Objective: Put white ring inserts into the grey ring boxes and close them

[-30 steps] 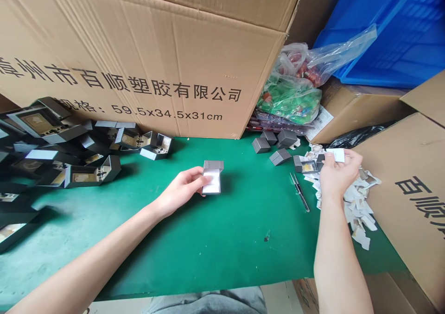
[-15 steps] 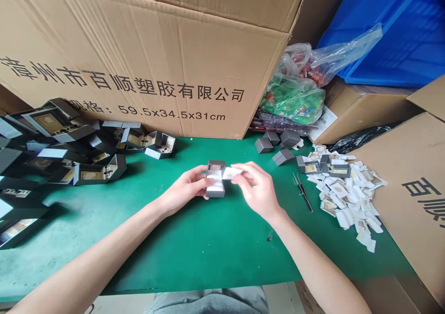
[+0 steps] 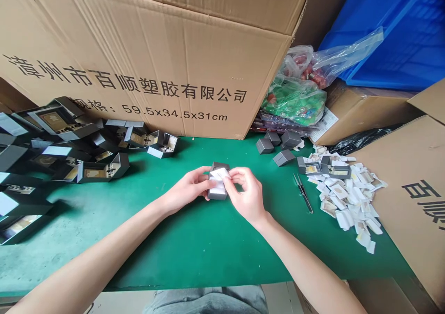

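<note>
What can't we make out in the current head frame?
- Head view: much of the small gray box interior; white card, left hand and right hand cover it.
- Head view: any marking on the card; too small and blurred.
- Head view: closed gray boxes, contents; lids hide them.
- Head view: blue plastic crate, full extent; cut off by top and right edges.

Large printed carton (image 3: 156, 40), clear bags (image 3: 295, 98) of red and green items beside it, blue crate (image 3: 403, 36) farther right.

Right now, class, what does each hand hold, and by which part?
The left hand holds the small dark box by its left side; the right hand pinches a white piece by its right end.
</note>
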Motion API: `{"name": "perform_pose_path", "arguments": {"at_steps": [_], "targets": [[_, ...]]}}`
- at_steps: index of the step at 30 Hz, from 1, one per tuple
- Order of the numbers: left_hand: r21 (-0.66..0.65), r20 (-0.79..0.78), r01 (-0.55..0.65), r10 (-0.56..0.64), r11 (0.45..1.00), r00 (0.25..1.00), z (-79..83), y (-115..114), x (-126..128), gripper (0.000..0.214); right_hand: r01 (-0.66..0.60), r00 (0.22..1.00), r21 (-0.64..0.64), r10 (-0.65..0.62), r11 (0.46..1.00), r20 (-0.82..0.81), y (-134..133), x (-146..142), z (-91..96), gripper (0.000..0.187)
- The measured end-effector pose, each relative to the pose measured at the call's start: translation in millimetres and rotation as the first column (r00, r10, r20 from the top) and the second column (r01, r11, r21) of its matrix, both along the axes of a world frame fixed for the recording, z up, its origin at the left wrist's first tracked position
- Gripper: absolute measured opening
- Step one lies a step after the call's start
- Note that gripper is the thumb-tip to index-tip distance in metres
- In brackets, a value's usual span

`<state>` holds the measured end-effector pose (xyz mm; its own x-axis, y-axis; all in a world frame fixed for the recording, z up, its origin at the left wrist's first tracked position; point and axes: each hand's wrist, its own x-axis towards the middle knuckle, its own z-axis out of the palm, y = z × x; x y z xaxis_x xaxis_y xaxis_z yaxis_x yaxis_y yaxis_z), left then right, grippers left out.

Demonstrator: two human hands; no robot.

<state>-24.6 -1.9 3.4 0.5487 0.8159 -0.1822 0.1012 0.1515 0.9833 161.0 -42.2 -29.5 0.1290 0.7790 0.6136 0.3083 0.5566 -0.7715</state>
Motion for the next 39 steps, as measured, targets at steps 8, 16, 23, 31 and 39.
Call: {"name": "perform_pose_path", "arguments": {"at_steps": [8, 16, 23, 31, 39], "targets": [[-0.003, 0.013, -0.001, 0.001, 1.0, 1.0, 0.2, 1, 0, 0.043, -0.091, 0.986, -0.143, 0.068, 0.986, -0.154, 2, 11, 0.3, 0.023], [-0.021, 0.0, -0.029, 0.029, 0.999, 1.0, 5.4, -2, 2, 0.049, -0.083, 0.969, -0.23, 0.025, 0.97, -0.246, 6, 16, -1.1, 0.02], [-0.046, 0.019, -0.015, 0.015, 0.999, 1.0, 6.4, -2, 2, 0.05, -0.155, 0.937, -0.294, 0.047, 0.943, -0.346, 6, 16, 0.9, 0.031], [-0.092, 0.076, -0.049, 0.056, 0.995, 0.996, 7.1, -1, 2, 0.047, -0.107, 0.983, -0.202, 0.074, 0.973, -0.168, 1, 17, 4.2, 0.042], [-0.082, 0.068, -0.041, 0.047, 0.996, 0.997, 7.2, -2, 3, 0.046, 0.032, 0.998, -0.001, -0.032, 0.999, 0.06, -1, 14, -0.4, 0.011]]}}
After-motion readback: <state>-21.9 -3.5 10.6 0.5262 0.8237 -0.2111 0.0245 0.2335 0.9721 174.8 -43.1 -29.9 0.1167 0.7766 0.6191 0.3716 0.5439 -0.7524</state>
